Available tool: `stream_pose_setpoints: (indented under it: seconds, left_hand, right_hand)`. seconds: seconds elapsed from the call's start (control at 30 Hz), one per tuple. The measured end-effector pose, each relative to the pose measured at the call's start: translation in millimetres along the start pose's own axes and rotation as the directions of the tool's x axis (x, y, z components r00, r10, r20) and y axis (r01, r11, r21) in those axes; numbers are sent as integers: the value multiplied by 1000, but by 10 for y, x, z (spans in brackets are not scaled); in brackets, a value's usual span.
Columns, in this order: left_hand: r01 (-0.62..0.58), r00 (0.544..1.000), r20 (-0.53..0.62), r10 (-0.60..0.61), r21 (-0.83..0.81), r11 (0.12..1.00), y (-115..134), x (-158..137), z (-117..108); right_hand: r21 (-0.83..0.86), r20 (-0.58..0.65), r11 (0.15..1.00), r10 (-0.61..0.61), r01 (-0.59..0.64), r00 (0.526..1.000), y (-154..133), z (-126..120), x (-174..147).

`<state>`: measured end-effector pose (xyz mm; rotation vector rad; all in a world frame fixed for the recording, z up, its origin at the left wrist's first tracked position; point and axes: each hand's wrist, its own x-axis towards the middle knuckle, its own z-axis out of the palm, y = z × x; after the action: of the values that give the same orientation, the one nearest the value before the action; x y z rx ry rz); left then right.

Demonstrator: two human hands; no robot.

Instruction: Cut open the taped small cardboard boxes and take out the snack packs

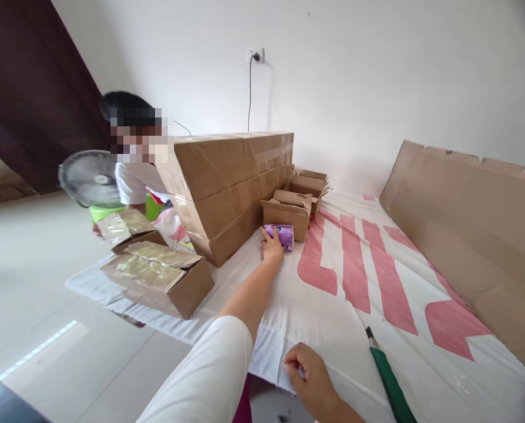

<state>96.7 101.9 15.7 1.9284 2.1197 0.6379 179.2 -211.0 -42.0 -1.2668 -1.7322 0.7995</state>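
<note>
My left hand (272, 247) reaches out over the table, its fingers gripping the left end of a purple packet (285, 236). The packet lies on the white cloth, just in front of an open cardboard box (286, 212). Near the table's front edge is my right hand (309, 373), its fingers curled in with nothing visible in them. To the right of that hand lies a green-handled knife (388, 379), its blade pointing away from me.
Stacked cartons (234, 194) form a wall left of the open boxes. Two more cartons (157, 273) sit at the left edge, near another person (133, 179) and a fan (90, 179). A large cardboard sheet (474, 235) stands on the right. The cloth (284, 305) has red markings.
</note>
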Motion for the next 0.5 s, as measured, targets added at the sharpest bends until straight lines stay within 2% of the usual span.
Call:
stream_pose_setpoints:
  seconds: [0.17,0.27,0.33,0.37,0.43,0.47,0.5]
  left_hand:
    - [-44,999,27,47,-110,993,-69,-47,-62]
    - [-93,995,27,100,-190,977,-195,-342,-122]
    - [-190,978,40,205,-237,953,-352,-681,-192]
    - [-257,958,57,281,-260,931,-460,-879,-244]
    - [-403,890,85,448,-314,860,-737,-1270,-396]
    - [-486,837,77,541,-346,802,-903,-1435,-498]
    - [-617,748,-13,664,-382,688,-1084,-1560,-618]
  right_hand:
    - [-2,-1,1000,-14,14,1000,-11,-19,-7]
    - [-13,11,999,-33,33,999,-21,-40,-9]
    - [-27,19,998,-54,54,998,-17,-47,-14]
    - [-37,20,997,-65,65,998,-12,-49,-18]
    - [-53,25,995,-88,89,996,0,-49,-28]
    - [-57,28,994,-97,98,995,4,-48,-33]
    - [-59,29,993,-104,106,994,7,-47,-37]
